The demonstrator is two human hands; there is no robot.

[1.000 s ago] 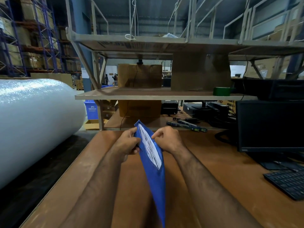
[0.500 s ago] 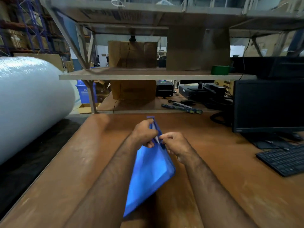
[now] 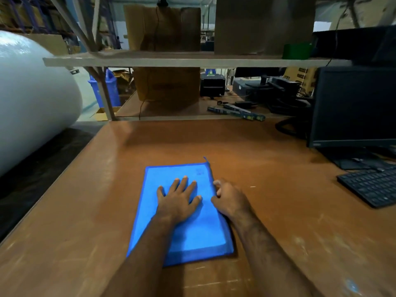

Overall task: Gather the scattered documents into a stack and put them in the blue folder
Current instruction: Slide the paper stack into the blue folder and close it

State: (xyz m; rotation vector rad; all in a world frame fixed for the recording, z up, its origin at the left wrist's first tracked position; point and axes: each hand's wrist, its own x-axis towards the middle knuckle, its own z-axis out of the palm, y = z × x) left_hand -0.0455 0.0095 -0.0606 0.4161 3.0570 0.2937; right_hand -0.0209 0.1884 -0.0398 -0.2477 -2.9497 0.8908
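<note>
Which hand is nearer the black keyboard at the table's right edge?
Right. The right hand sits at the flat blue folder's right edge, toward the black keyboard; the left hand lies flat on the folder, farther away.

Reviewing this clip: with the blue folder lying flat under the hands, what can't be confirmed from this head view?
- Documents: none visible; the closed blue folder hides whatever is inside.
- Folder's right edge closure: the right hand covers part of it; fully closed or not, cannot tell.
- Right hand's grip: its fingertips curl at the edge, but pinching or just touching is unclear.
- Folder marking near the far right corner: too small and blurred to read.
- Folder's near left corner: hidden by the left forearm; the left hand lies flat on the folder.
</note>
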